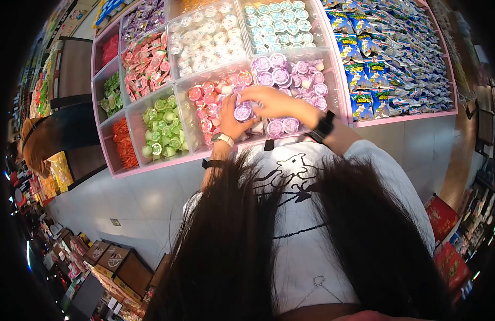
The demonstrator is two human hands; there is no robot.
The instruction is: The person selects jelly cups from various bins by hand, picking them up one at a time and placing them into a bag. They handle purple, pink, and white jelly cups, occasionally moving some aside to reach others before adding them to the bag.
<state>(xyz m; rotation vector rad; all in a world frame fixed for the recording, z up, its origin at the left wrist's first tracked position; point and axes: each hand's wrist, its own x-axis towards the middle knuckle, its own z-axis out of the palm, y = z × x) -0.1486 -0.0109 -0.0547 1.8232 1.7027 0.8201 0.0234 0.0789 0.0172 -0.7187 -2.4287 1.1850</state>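
Purple-lidded cup (243,112), round and glossy, sits pinched in the left hand's (233,122) fingers over the clear plastic bin (188,120) of red cups (207,101), right hand's (278,101) fingers bent beside it (can't tell if pinching too).

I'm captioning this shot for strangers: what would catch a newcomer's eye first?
Probably the pink-edged display of colourful packaged goods across the top. Near its front edge, the left hand and right hand come together at a purple-lidded cup. Shiny blue packets stand out at upper right.
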